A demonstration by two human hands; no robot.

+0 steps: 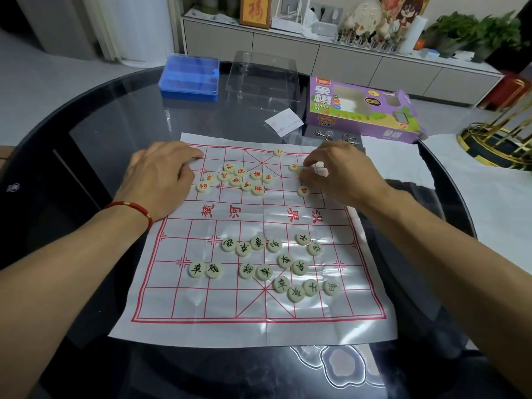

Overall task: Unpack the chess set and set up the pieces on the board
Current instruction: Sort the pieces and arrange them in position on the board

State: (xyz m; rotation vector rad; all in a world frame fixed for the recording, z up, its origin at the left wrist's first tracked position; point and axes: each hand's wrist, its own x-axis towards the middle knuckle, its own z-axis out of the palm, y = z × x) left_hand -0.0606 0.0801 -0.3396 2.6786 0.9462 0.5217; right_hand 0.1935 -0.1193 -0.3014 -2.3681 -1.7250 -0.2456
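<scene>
Sorting the red pieces at the far end of the board while the black ones wait.

Both hands are apart near the top of the frame. The left hand (161,177) lies flat with straight fingers pressing the upper left corner of the paper board (247,312), holding it down. The right hand (339,174) has curled fingers that seem to pinch a red piece (294,167) at the upper right of the grid. The other red pieces (236,178) sit in a loose pile in the upper middle, and the black pieces (267,264) are scattered lower down. The board lies flat on the dark glass desk (115,110), its long side running away from the person. The purple box (359,108) sits at the upper right. I think the next move needs this piece set on a crossing of the back line.
</scene>
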